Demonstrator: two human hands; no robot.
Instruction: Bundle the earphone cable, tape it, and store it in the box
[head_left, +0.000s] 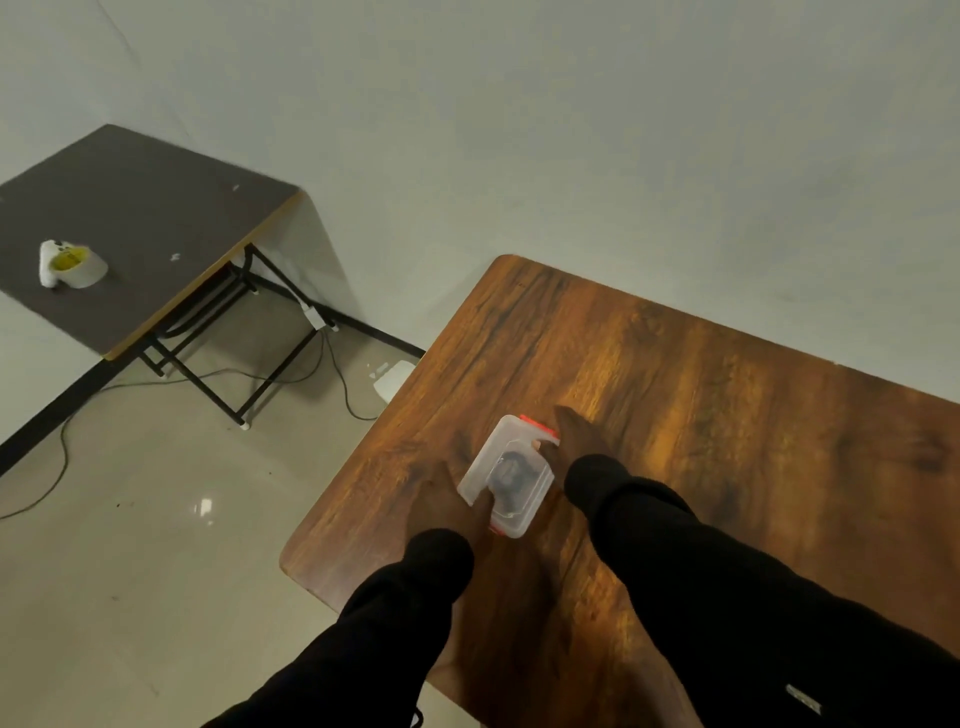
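A small clear plastic box (485, 470) with red-orange clips stands on the wooden table (675, 389), its lid on. Through the lid I see a dark coiled earphone cable (511, 475). My left hand (447, 499) grips the box at its near left side, thumb on the lid. My right hand (574, 441) holds the far right corner, thumb pressed on the lid near the red clip. Both arms wear black sleeves.
To the left stands a dark folding table (130, 218) with a roll of tape (78, 265) and a white object on it. Cables and a white power strip (392, 379) lie on the tiled floor. The wooden table's left edge runs close to my left hand.
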